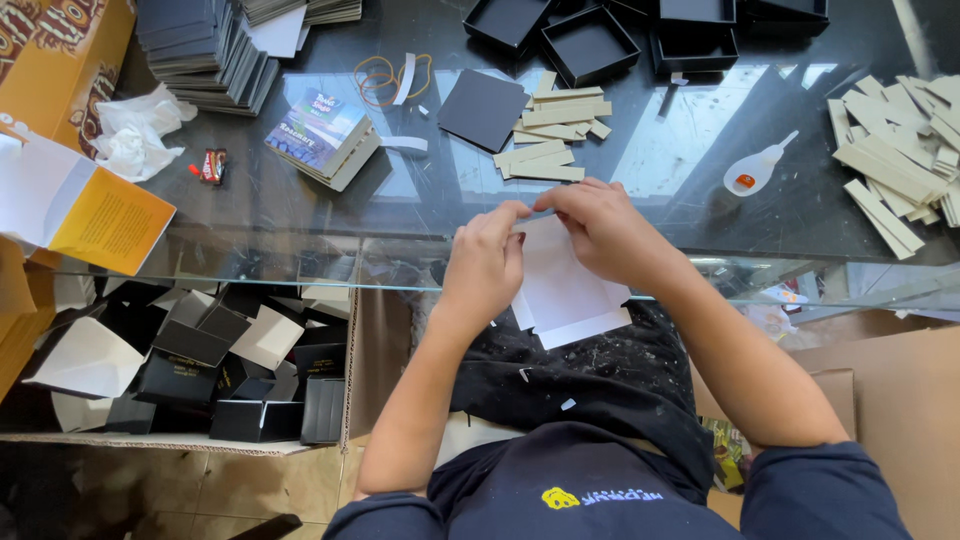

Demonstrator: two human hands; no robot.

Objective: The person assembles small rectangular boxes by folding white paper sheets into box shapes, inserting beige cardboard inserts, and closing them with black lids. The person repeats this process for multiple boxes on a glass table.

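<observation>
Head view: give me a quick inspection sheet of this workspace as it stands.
Surface: dark glass table, reflective, crowded along its far side.
Job's things: white card piece held over the near table edge by both hands.
Clutter: cardboard strips, more strips, glue bottle, black square, open black boxes, stack of dark cards, rubber bands, crumpled tissue.
Grippers: left hand and right hand pinch the card's top edge.
Cables: nothing seen.
Surroundings: carton of black boxes below the table; yellow carton at left.
</observation>
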